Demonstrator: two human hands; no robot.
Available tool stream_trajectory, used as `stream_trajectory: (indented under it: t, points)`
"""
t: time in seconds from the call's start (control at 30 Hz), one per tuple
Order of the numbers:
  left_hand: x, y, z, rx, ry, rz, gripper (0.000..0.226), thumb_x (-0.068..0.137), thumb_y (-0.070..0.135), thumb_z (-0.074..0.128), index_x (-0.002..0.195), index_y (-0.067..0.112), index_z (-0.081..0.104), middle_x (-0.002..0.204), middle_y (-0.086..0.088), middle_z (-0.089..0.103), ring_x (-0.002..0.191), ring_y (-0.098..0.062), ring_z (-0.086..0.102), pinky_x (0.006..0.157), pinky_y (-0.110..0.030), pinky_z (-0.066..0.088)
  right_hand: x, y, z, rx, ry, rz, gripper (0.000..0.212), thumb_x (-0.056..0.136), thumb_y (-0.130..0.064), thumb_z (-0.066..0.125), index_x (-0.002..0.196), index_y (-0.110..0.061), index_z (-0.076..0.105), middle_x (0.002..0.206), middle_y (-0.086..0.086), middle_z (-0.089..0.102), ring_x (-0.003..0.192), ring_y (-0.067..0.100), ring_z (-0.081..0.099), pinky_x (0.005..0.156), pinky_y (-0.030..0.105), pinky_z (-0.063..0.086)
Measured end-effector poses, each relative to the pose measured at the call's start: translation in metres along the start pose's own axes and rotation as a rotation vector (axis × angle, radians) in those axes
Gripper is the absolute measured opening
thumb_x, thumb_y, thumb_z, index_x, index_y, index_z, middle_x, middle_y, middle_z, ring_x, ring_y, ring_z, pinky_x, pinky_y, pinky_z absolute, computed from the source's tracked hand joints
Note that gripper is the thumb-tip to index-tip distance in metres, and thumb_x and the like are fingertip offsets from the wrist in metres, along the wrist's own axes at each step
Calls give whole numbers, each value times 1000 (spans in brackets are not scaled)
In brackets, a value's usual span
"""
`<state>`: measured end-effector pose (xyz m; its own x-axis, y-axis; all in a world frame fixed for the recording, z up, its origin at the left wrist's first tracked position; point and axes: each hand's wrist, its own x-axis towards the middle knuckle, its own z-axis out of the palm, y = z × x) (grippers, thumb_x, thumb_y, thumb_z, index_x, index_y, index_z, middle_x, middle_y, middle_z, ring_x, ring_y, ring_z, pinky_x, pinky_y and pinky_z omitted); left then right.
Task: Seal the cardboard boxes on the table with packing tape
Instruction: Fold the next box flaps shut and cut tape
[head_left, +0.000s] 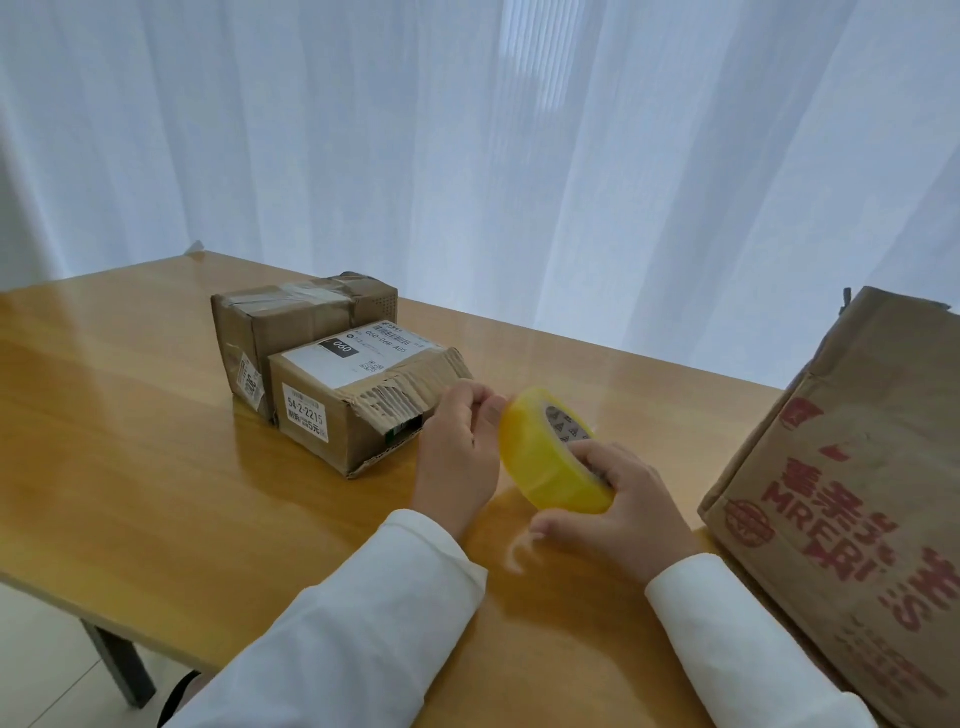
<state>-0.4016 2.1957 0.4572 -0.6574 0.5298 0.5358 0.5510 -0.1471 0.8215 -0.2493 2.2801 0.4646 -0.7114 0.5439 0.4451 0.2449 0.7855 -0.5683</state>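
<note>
- Right hand (618, 499) curled around yellow tape roll (550, 452), held above wooden table (130, 467).
- Left hand (460, 441) pinching at roll's edge, fingertips together.
- Just left: torn small box (353, 410), touching taped box (291, 322) behind.
- Far right: large printed box (852, 493).

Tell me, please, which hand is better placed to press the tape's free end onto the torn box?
Probably the left hand: its fingertips pinch at the tape roll edge, right beside the torn box. The right hand grips the roll, farther away.
</note>
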Motion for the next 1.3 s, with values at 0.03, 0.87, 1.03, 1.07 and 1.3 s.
stream_trajectory:
  t: [0.03, 0.87, 1.03, 1.07, 1.3]
  points:
    - [0, 0, -1, -5, -1, -18, 11, 97, 26, 49, 86, 23, 51, 66, 13, 49, 57, -1, 46, 53, -12, 34, 1, -1, 0, 15, 26, -18, 42, 46, -73, 66, 76, -43, 59, 72, -17, 55, 76, -2, 52, 65, 11, 34]
    - [27, 78, -46, 547, -212, 348, 14, 99, 31, 44, 98, 18, 49, 109, 5, 65, 81, -20, 62, 71, -35, 47, 7, 9, 7, -121, -94, 275, 19, 97, -33, 44, 101, -34, 62, 93, -5, 57, 88, 15, 53, 74, 28, 36]
    - [26, 80, -56, 436, -305, 236, 15, 100, 33, 38, 97, 21, 47, 113, 3, 61, 90, -23, 60, 81, -45, 48, 8, 3, 5, -284, -83, 389, 29, 100, -36, 35, 83, -23, 55, 86, -2, 51, 78, 15, 49, 66, 29, 36]
    - [24, 80, -56, 410, -298, 221, 15, 100, 33, 38, 95, 22, 46, 112, 3, 61, 89, -21, 61, 81, -46, 48, 8, 3, 3, -324, -63, 416, 29, 100, -37, 35, 84, -23, 55, 84, -2, 53, 74, 13, 49, 60, 26, 35]
    - [2, 79, -38, 297, -156, 266, 15, 99, 36, 36, 86, 30, 41, 101, 2, 57, 83, -24, 63, 72, -47, 51, 8, -8, -10, -425, -103, 570, 29, 86, -54, 56, 98, -27, 58, 87, -6, 58, 75, 14, 51, 53, 22, 33]
